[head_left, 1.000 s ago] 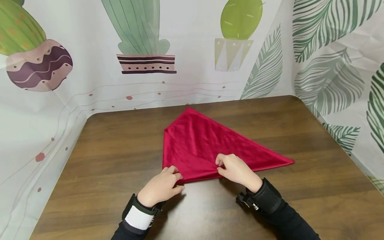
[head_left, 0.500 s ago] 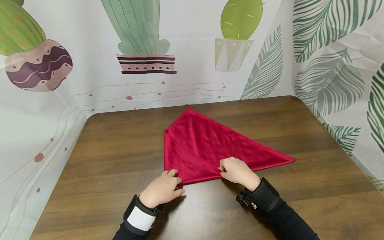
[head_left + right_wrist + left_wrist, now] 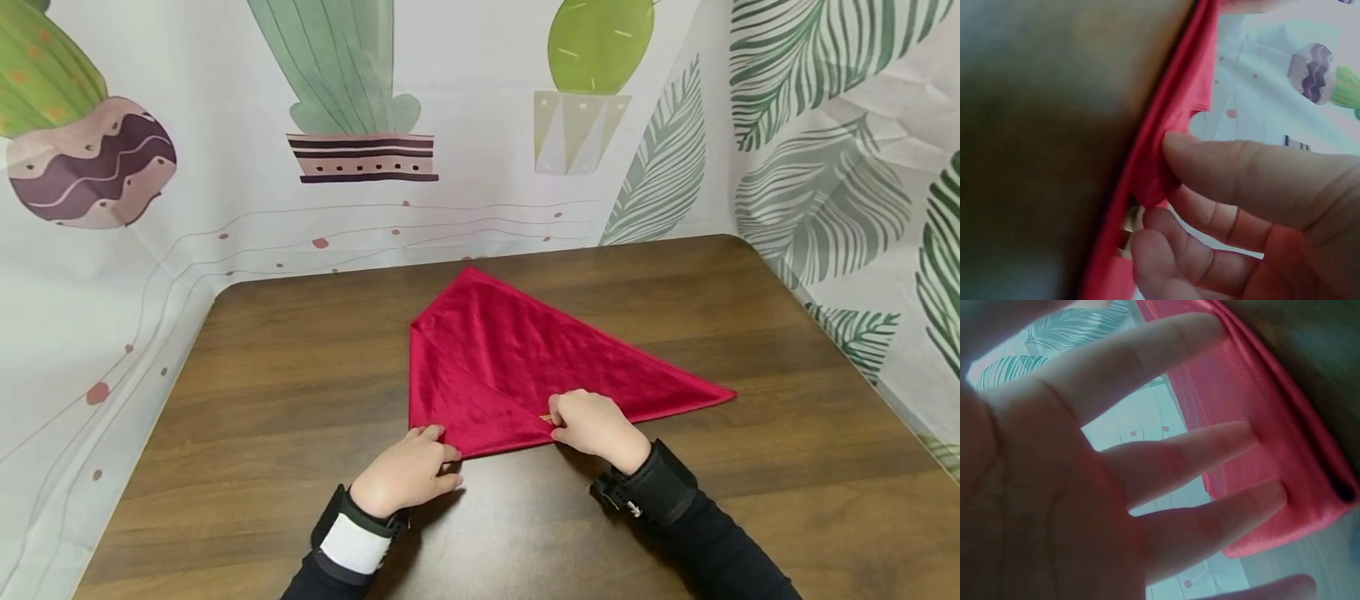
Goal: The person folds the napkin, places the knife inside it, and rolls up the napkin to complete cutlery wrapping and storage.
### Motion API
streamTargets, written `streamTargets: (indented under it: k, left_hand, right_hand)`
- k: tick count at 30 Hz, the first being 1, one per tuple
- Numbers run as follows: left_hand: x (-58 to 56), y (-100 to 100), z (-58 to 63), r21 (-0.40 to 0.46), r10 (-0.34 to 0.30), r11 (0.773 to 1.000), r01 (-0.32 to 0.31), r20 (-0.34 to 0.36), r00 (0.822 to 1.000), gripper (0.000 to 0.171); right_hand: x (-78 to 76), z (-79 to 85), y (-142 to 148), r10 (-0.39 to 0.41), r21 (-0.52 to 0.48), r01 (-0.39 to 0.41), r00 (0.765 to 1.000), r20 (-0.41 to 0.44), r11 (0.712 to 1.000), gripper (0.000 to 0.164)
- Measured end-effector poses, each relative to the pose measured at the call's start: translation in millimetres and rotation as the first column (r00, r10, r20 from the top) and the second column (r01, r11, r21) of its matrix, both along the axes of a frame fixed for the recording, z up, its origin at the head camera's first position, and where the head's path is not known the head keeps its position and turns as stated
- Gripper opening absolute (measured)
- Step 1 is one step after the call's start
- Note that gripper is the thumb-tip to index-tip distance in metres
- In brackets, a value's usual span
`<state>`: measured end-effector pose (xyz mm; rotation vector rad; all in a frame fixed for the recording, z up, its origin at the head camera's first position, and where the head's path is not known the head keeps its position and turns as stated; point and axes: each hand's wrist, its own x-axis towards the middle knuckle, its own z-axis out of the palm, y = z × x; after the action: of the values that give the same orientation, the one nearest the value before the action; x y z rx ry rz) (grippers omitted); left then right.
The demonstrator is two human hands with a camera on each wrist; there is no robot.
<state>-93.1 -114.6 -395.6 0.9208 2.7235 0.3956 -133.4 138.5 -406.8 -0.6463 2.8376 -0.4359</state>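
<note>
A folded crimson cloth (image 3: 517, 350), smooth with a slight sheen, lies on the brown table, its long point toward the right. My left hand (image 3: 405, 472) rests at its front left corner. In the left wrist view, the spread, nearly straight fingers (image 3: 1179, 456) press on the cloth near a folded edge. At the middle of the front edge, my right hand (image 3: 596, 423) pinches a bit of the cloth. The right wrist view has this fold between thumb (image 3: 1229, 169) and curled fingers. A small gold-coloured strip (image 3: 546, 417) shows by the right fingertips; its kind is unclear.
The wooden table (image 3: 300, 367) has rounded far corners. Behind it and along its sides hangs a white backdrop (image 3: 480, 83) printed with cacti and leaves. Black bands with small devices are strapped round both wrists, over dark sleeves.
Both hands have shifted slightly toward the near side and the right. The gold-coloured strip has come into view at the right fingertips. The cloth keeps its overall shape.
</note>
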Motion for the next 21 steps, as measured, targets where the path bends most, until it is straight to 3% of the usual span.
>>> streamTargets:
  k: [4, 7, 10, 13, 21]
  left_hand:
    - [0.1, 0.6, -1.7, 0.001, 0.003, 1.0, -0.003, -0.012, 1.0, 0.014]
    - [0.4, 1.6, -1.8, -0.002, 0.01, 1.0, -0.01, -0.009, 1.0, 0.014]
    - [0.8, 2.6, -1.5, -0.009, 0.009, 1.0, -0.01, -0.012, 1.0, 0.014]
    - [0.6, 2.9, -0.8, -0.02, 0.012, 1.0, -0.012, -0.014, 1.0, 0.014]
    - [-7.4, -3.3, -1.0, -0.039, -0.023, 0.999, 0.024, 0.014, 1.0, 0.018]
  right_hand:
    - [6.4, 11.3, -2.1, 0.036, -0.028, -0.04, 0.993, -0.115, 0.999, 0.015]
    - [16.5, 18.7, -9.0, 0.133, -0.031, -0.141, 0.975, -0.178, 0.989, 0.009]
    - [28.3, 20.5, -17.8, 0.265, 0.007, -0.267, 0.95, -0.167, 0.964, 0.008]
    - [36.5, 18.1, -25.4, 0.339, 0.044, -0.336, 0.931, -0.134, 0.941, 0.01]
    - [40.5, 11.5, -27.2, 0.328, 0.063, -0.323, 0.941, -0.083, 0.944, 0.014]
